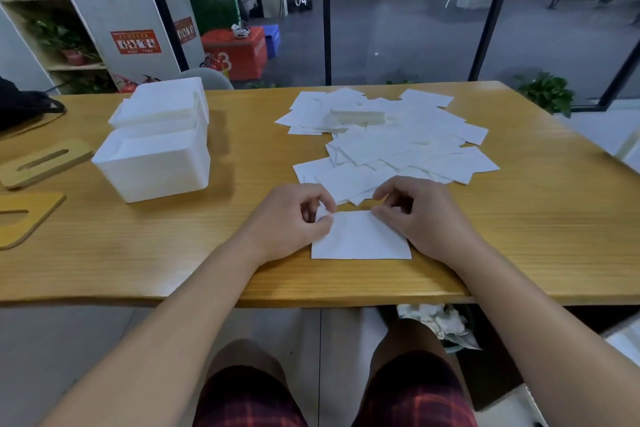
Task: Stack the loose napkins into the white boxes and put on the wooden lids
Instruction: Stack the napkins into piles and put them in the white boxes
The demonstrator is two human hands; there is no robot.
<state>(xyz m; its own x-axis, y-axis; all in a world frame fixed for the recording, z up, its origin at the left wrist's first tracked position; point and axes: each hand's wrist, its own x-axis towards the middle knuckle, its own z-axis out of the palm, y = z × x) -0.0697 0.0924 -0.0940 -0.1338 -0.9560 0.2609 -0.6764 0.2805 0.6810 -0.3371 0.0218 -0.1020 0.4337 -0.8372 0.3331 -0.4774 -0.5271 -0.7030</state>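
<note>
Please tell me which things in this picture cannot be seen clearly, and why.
- Head view: the near wooden lid is cut off by the left edge.
- The far white box is partly hidden behind the near white box.
- Both hands cover the napkin's upper corners.

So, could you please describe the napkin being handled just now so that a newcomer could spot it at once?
Start at the wooden table and find its near edge, in front of the big scattered napkin pile. The napkin lies flat there, alone, apart from the pile, with the left hand and right hand pinching its far corners.
</note>
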